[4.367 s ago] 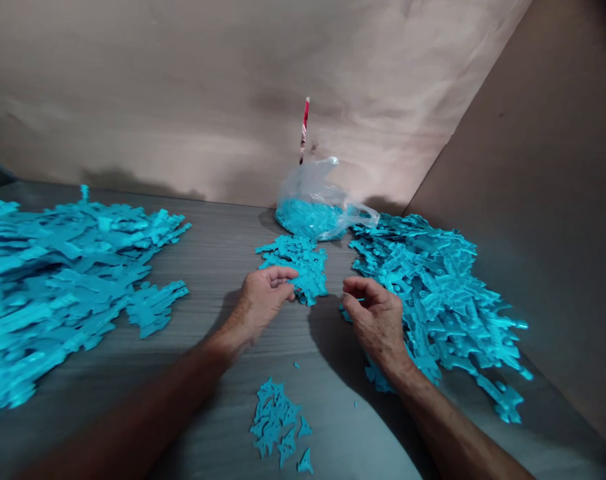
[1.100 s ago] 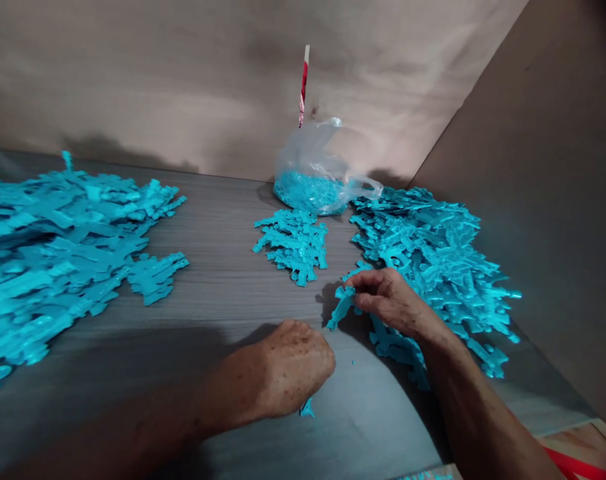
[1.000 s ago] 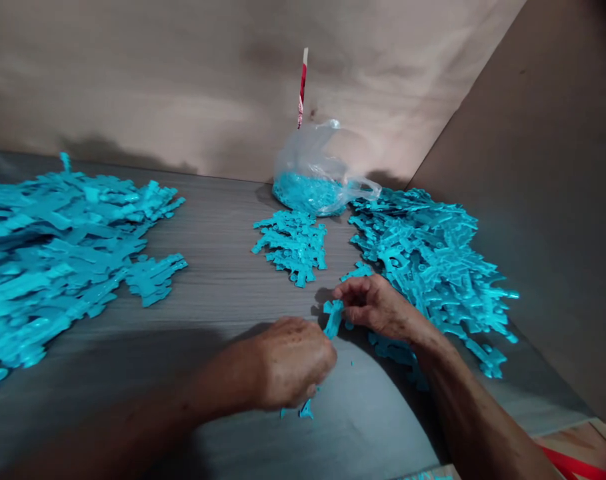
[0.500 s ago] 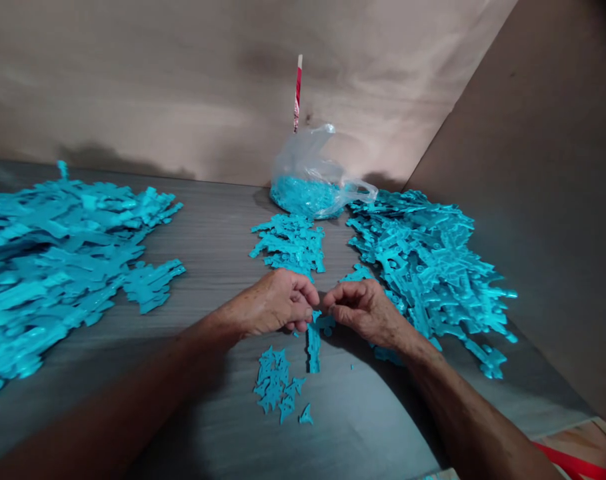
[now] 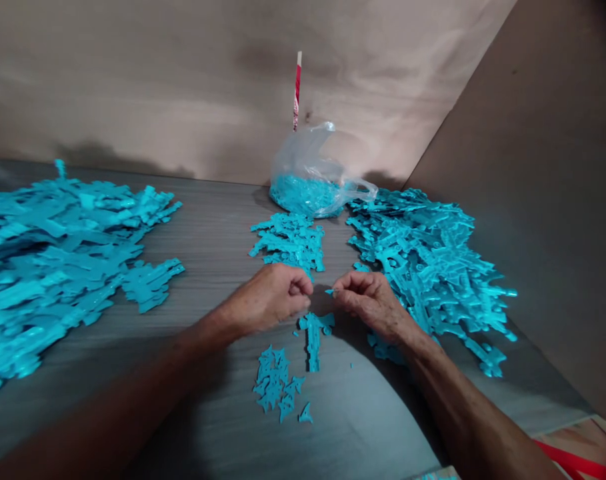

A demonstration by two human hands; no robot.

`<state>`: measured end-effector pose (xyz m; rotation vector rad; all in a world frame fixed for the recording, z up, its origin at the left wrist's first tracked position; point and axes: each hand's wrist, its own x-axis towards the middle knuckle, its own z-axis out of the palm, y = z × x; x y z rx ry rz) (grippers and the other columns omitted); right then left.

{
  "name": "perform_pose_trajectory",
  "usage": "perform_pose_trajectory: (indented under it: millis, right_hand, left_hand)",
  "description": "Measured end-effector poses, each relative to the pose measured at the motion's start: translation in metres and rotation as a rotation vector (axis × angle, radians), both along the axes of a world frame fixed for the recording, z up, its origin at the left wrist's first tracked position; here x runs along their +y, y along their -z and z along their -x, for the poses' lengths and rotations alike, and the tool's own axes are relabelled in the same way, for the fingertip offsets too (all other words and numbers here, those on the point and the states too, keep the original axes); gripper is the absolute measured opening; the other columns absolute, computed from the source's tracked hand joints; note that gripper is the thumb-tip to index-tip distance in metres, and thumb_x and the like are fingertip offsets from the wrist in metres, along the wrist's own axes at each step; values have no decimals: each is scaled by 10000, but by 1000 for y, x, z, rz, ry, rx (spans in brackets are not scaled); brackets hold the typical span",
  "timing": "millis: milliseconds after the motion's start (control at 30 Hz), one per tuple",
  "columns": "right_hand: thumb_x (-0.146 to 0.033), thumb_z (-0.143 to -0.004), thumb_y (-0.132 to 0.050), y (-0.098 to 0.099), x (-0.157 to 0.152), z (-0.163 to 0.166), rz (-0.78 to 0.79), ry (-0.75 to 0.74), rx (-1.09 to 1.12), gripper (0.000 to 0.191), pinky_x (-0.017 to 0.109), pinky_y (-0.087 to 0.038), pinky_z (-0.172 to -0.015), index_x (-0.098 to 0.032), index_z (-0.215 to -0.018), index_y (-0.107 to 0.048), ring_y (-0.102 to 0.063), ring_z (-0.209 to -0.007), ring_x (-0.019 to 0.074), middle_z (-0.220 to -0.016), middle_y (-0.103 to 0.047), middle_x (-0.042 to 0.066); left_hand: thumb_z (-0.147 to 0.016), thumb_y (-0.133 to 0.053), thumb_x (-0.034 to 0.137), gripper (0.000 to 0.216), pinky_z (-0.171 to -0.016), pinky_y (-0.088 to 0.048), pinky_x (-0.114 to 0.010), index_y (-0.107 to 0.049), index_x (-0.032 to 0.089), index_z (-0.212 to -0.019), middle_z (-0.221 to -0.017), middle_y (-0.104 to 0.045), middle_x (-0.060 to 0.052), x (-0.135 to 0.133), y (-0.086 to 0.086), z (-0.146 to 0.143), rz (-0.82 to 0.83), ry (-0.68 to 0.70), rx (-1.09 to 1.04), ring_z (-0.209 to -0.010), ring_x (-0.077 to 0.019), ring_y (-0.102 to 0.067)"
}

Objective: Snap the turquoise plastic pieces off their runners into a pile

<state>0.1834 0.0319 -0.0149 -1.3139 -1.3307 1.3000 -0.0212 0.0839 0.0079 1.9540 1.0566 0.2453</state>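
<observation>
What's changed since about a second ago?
The left hand moved forward, uncovering the small turquoise pointed pieces. The right hand let go of the flat turquoise T-shaped piece, now lying on the grey table, and pinches a small turquoise sliver. The clear plastic bag, left turquoise heap and right turquoise heap stayed put.

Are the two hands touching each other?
Apart. The head view shows a gap with grey table between the left hand and the right hand, which pinches a small turquoise piece.
</observation>
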Motion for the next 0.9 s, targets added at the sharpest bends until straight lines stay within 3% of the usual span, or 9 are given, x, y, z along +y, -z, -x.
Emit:
perform_pose_trajectory:
  millis: [100,233,367,600,800,900]
  right_hand:
    - [-319,-688,-733,-4,2,-3,14,51,35,183,208,-347,-452,-168,-664,-632,-432,-466,74,-551,-575,-35]
    - [-308,-652,-761,-5,2,-3,13,61,100,177,229,-414,-470,-172,-655,-647,-513,-468,94,-568,-641,-15]
    - [-278,-652,-764,-4,1,-1,-53,79,159,153,246,-442,-495,-182,-649,-644,-550,-481,112,-551,-655,-10]
    - [-238,-651,-757,-5,-2,1,-91,62,162,124,234,-408,-499,-185,-718,-667,-541,-496,107,-572,-632,-26]
    - [-286,-671,-777,-7,0,-4,-63,99,125,164,231,-398,-513,-185,-751,-676,-524,-533,98,-625,-612,-31]
    - [-306,-658,-798,-6,2,-7,-19,134,144,193,228,-418,-510,-182,-748,-680,-523,-517,90,-623,-607,-33]
  left_hand:
    - [-746,-636,249,114,-595,-417,-273,-668,221,-851,-773,-692,-9,-5,4,2,-285,140,263,-732,-195,-651]
    - [-743,-683,289,206,-667,-442,-314,-662,247,-944,-936,-716,-51,-13,16,0,-439,237,396,-903,-273,-672]
    - [-747,-682,267,230,-711,-463,-323,-648,240,-973,-974,-712,-68,-16,23,-1,-437,240,412,-932,-280,-670]
    - [-743,-625,218,181,-643,-440,-296,-612,236,-922,-901,-703,-37,-16,18,-1,-393,194,396,-848,-246,-670]
    - [-760,-685,401,290,-705,-470,-309,-645,225,-988,-941,-704,-66,-20,14,-6,-355,179,404,-883,-261,-672]
    - [-747,-712,401,323,-735,-471,-317,-645,229,-1011,-1004,-702,-75,-26,13,-10,-372,170,414,-925,-270,-669]
